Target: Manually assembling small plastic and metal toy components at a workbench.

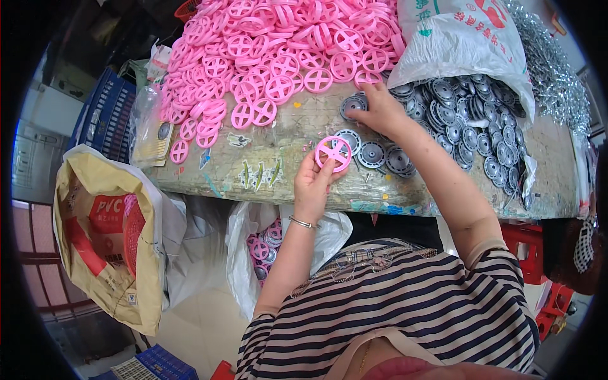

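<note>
Two bare hands work at a worn tabletop point(285, 171), seen from above by a head camera. The left hand point(315, 183) holds a pink spoked plastic wheel point(334, 152) up at the near part of the tabletop, its fingers pinching the rim from below. The right hand point(378, 109) reaches farther out, fingers pressed together over a grey disc point(352, 104) at the edge of a spill of grey discs point(468, 126); whether it has actually lifted the disc cannot be told.

A large heap of pink wheels point(272, 50) covers the far left of the tabletop. The grey discs pour from a white woven sack point(456, 38) on the right. A few loose grey discs point(380, 155) lie just beside the held wheel. Below the tabletop edge hangs a white plastic bag point(250, 253) with pink-and-grey pieces inside.

Risks, as a judgement: the pink wheel is gripped only at its rim, so it could slip and fall past the bag. The reaching forearm passes close to the loose discs and could sweep them off the near edge. The grey spill slopes and may slide if disturbed.
</note>
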Demonstrator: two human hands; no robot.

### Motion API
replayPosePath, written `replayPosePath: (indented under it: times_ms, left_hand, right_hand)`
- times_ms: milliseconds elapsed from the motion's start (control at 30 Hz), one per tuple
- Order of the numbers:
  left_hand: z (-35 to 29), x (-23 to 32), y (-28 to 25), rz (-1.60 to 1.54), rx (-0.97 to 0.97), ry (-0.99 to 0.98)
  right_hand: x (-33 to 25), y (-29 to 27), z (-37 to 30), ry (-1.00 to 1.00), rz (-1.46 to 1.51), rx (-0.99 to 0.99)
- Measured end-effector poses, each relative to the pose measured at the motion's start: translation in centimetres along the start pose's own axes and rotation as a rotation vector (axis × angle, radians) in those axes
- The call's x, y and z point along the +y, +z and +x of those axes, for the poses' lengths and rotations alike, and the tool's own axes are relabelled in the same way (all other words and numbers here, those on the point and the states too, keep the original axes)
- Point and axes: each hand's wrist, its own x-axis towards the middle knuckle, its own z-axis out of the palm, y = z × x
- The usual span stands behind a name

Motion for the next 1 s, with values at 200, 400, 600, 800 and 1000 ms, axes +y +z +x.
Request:
replayPosePath:
  times_ms: [200, 400, 600, 800, 1000]
  left_hand:
    - [0.3, -0.2, 0.4, -0.004, 0.012, -0.020]
    - [0.0, 0.2, -0.2, -0.063, 0.046, -0.026]
    - [0.4, 0.0, -0.3, -0.125, -0.005, -0.017]
    - [0.2, -0.3, -0.4, -0.175, -0.010, 0.043]
    - [0.1, -0.5, -0.5, -0.135, -0.008, 0.065]
  right_hand:
    - [1.0, 0.9, 0.6, -0.064, -0.030, 0.013]
    - [-4.7, -2.2, -3.7, 0.111, 0.689, -0.258]
    - [-4.6, 0.5, -6.7, -0.239, 0.456, -0.097]
    - [-5.1, 0.0, -6.6, 0.137, 0.828, -0.393]
    - [-5.3, 1.2, -7.3, 0.061, 0.832, -0.349]
